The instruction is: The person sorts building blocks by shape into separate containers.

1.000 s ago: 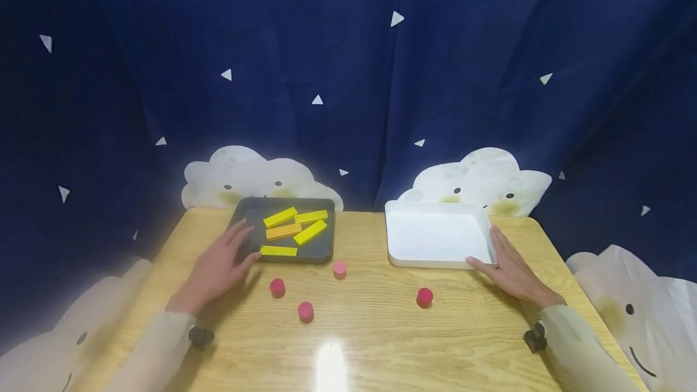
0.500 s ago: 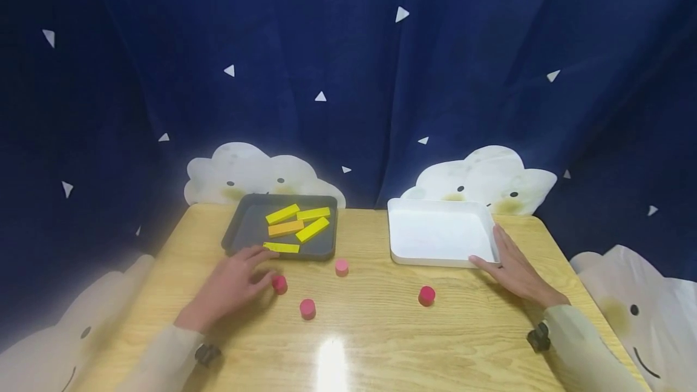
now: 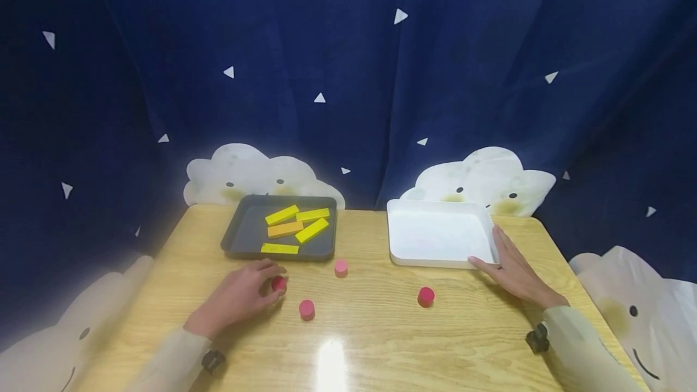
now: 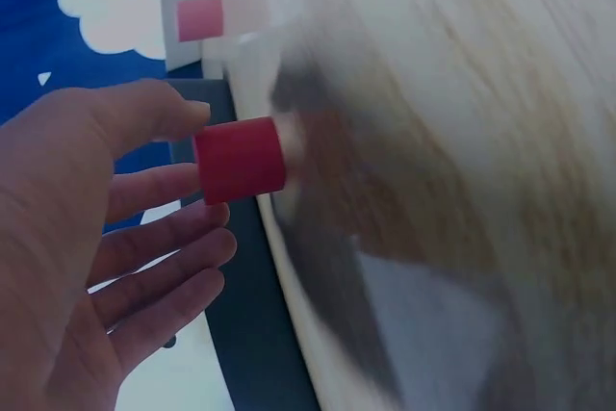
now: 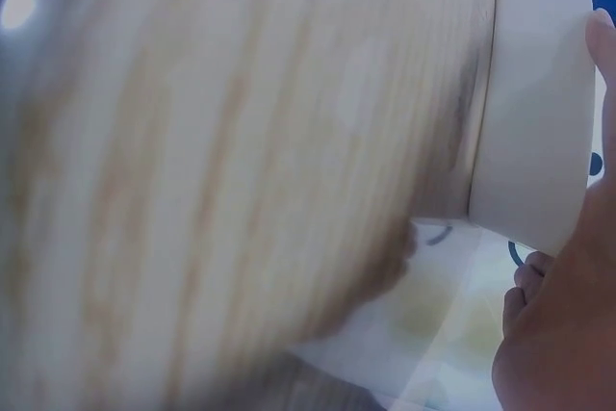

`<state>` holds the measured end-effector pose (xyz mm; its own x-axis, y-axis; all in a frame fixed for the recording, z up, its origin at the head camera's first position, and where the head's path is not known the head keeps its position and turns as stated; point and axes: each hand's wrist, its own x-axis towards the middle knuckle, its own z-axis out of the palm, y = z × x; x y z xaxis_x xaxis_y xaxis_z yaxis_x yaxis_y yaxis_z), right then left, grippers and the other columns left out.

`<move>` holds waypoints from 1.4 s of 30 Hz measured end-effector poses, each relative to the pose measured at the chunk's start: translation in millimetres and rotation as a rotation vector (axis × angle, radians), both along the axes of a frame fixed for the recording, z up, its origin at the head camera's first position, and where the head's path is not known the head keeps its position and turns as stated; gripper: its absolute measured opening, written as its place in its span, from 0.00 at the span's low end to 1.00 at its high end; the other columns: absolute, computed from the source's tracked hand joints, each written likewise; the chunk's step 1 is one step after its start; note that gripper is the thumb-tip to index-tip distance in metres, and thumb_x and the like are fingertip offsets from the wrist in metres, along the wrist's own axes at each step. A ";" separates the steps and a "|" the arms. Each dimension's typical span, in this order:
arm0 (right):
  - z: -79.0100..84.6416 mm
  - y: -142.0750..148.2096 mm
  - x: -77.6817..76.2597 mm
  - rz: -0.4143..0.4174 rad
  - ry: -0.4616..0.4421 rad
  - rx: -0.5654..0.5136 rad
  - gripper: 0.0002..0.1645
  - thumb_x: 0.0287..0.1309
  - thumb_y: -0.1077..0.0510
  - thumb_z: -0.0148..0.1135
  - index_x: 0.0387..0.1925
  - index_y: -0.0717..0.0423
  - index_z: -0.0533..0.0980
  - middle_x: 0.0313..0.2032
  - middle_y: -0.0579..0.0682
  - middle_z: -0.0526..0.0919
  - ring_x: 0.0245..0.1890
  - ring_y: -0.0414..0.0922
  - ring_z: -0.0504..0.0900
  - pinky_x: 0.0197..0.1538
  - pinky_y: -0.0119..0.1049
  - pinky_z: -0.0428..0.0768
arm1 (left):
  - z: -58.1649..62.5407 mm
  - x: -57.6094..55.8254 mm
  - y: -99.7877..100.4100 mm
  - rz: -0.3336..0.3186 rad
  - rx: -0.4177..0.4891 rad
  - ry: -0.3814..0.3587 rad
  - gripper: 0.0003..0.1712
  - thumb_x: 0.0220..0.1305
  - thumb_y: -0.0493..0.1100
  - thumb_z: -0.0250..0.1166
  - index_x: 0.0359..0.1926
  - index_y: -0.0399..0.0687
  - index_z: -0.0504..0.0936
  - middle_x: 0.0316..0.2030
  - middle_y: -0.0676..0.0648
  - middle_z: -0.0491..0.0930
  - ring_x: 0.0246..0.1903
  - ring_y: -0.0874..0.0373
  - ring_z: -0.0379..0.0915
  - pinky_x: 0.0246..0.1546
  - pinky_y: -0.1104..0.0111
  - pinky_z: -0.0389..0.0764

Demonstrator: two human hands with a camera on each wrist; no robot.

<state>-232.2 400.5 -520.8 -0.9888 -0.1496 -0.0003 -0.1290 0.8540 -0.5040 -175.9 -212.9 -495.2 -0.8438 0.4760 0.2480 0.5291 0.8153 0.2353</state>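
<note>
Thumb and fingers of my left hand point(image 3: 239, 295) close round a red cylindrical block point(image 3: 279, 284) in front of the dark grey tray point(image 3: 239, 228). The left wrist view has that red cylinder point(image 4: 241, 159) between thumb tip and fingertips. Inside the grey tray lie several yellow bars point(image 3: 313, 230) and an orange bar point(image 3: 285, 230). At the right, my right hand point(image 3: 514, 274) rests against the near right corner of the white tray point(image 3: 435, 231), thumb on the front rim and fingers straight along the side. The right wrist view shows the thumb point(image 5: 602, 45) at the tray wall point(image 5: 534, 93).
Two pink cylinders point(image 3: 307, 310) point(image 3: 340, 268) stand near the left hand on the wooden table point(image 3: 370, 343). A darker red cylinder point(image 3: 426, 297) stands in front of the white tray. A blue curtain point(image 3: 348, 77) with white triangles hangs behind.
My left hand has moved from the grey tray's left side toward me and right, down to the red cylinder, and its fingers have closed round it. The right hand has stayed at the white tray.
</note>
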 end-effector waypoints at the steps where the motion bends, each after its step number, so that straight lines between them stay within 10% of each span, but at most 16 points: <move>1: -0.3 0.1 0.1 0.000 0.001 -0.001 0.70 0.73 0.28 0.59 0.84 0.58 0.24 0.84 0.65 0.25 0.83 0.71 0.34 0.78 0.77 0.42 | -1.1 -0.5 0.4 -0.005 -0.004 0.004 0.19 0.62 0.48 0.79 0.53 0.50 0.90 0.44 0.54 0.86 0.38 0.63 0.77 0.45 0.60 0.89; 35: -4.3 3.2 -2.0 -0.001 0.007 -0.012 0.71 0.73 0.29 0.59 0.84 0.57 0.24 0.85 0.64 0.25 0.83 0.71 0.35 0.78 0.77 0.43 | -1.8 -3.1 4.2 -0.047 0.033 -0.084 0.11 0.63 0.44 0.78 0.44 0.50 0.87 0.34 0.60 0.81 0.32 0.69 0.70 0.37 0.69 0.83; 42: -2.8 2.4 -1.9 -0.013 -0.004 -0.008 0.72 0.72 0.28 0.60 0.84 0.57 0.24 0.85 0.64 0.25 0.83 0.71 0.34 0.78 0.77 0.43 | 13.9 -8.4 14.5 -0.061 0.058 -0.087 0.09 0.63 0.44 0.78 0.41 0.54 0.86 0.32 0.62 0.80 0.31 0.67 0.73 0.36 0.70 0.83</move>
